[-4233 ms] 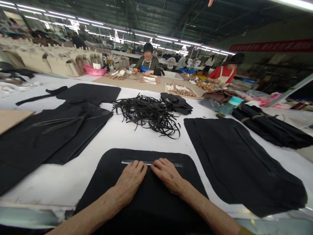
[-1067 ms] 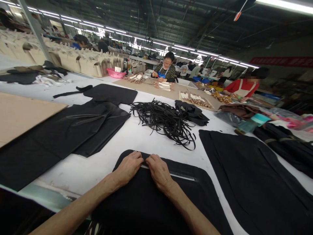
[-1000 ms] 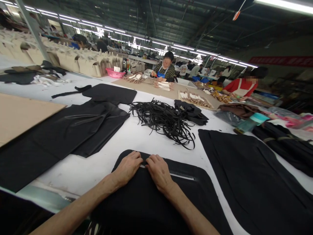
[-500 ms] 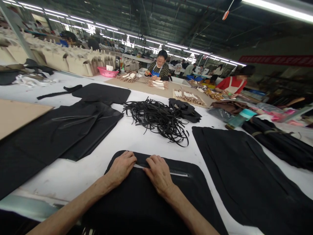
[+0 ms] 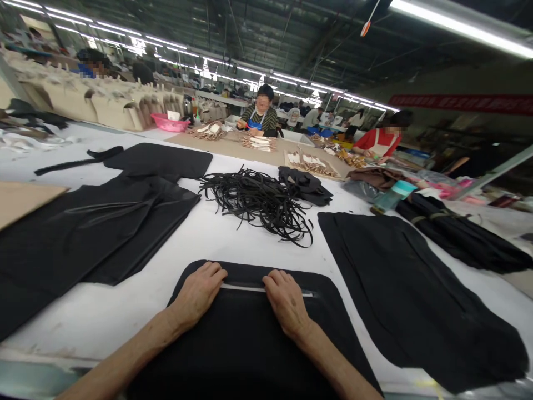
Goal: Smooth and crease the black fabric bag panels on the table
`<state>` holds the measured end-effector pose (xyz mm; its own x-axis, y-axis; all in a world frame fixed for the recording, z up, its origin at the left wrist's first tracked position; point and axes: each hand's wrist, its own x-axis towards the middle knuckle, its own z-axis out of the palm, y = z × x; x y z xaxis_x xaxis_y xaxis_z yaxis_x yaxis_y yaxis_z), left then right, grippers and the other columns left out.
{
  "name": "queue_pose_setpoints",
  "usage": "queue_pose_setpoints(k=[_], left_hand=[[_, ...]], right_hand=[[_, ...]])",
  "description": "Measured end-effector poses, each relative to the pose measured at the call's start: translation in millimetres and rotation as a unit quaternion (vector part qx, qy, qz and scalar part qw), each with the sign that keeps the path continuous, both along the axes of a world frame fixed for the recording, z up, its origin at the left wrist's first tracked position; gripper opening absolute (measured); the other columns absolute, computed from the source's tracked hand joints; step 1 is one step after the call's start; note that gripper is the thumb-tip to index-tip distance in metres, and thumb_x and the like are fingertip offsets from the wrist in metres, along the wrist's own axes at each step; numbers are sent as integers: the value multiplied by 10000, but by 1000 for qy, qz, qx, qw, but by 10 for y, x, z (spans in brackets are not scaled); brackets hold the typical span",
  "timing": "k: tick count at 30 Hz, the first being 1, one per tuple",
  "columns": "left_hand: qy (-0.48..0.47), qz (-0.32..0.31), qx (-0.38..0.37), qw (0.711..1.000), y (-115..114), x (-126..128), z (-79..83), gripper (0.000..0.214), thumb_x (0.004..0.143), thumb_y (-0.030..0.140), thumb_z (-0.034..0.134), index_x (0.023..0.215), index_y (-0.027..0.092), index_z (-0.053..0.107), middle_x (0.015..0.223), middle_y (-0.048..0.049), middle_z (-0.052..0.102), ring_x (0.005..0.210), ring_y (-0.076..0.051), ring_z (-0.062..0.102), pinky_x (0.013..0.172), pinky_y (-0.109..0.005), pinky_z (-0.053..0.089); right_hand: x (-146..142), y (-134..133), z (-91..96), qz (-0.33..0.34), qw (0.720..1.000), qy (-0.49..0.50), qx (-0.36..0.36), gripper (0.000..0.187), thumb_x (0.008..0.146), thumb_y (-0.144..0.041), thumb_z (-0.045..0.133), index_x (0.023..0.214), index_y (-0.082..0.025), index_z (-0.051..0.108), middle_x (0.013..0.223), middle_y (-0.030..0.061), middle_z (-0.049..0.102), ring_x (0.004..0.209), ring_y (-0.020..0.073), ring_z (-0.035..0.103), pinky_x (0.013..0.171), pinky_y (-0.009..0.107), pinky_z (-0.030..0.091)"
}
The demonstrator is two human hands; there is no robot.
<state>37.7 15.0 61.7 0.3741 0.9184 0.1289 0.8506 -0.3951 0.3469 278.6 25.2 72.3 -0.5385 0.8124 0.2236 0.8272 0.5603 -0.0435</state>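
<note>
A black fabric panel (image 5: 245, 339) with rounded corners lies in front of me on the white table (image 5: 216, 239). A pale narrow strip (image 5: 244, 288) runs across its far part. My left hand (image 5: 197, 291) rests flat on the panel at the strip's left end, fingers stretched out. My right hand (image 5: 285, 300) lies flat further right, fingertips on the strip. Neither hand holds anything.
A tangle of black straps (image 5: 258, 203) lies behind the panel. Stacks of black fabric lie at left (image 5: 95, 228) and right (image 5: 408, 289). A teal-capped bottle (image 5: 389, 197) lies at right. Two people (image 5: 259, 111) (image 5: 381, 139) work at the far side.
My hands were side by side near the strip's left end; the right hand has slid rightward along the strip, so they are now apart. The view shifted slightly.
</note>
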Motion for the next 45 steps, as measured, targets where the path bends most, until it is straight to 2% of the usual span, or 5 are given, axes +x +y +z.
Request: queue_pose_setpoints(k=[9,35,39,41,45], left_hand=[[10,11,-27,1000,38,29,76,217,888,158,345,829,198,550,919,-34,537,872,-194,487,799,-337,397],[121,144,-44,981,49,298,221,210,854,143,358,773,157,551,857,-78,566,833,-230,527,735,-361,374],[144,158,-24,977,37,346,214,174,820,101,371,883,122,532,868,-106,555,842,-261,516,733,-390,378],[157,128,-2,979,14,382,204,234,806,54,349,959,120,513,911,-106,548,870,-262,500,765,-402,375],[180,-14,27,983,-51,411,167,255,789,43,406,976,170,524,971,-52,547,899,-220,476,826,-354,378]], right_hand=[[459,34,27,-68,996,46,-35,116,865,-133,530,806,-223,573,824,-19,557,797,141,517,704,251,382],[347,164,147,-140,981,-88,-100,180,886,-158,470,769,-189,603,816,45,619,803,221,558,663,323,325],[327,203,214,-145,977,-98,-122,188,884,-162,468,767,-190,613,821,48,634,784,212,576,636,309,330],[316,224,240,-149,975,-102,-132,194,881,-159,461,773,-191,619,824,53,639,779,210,584,626,303,331],[302,253,272,-157,969,-109,-155,203,872,-155,447,787,-187,629,835,65,649,784,209,595,620,293,337]])
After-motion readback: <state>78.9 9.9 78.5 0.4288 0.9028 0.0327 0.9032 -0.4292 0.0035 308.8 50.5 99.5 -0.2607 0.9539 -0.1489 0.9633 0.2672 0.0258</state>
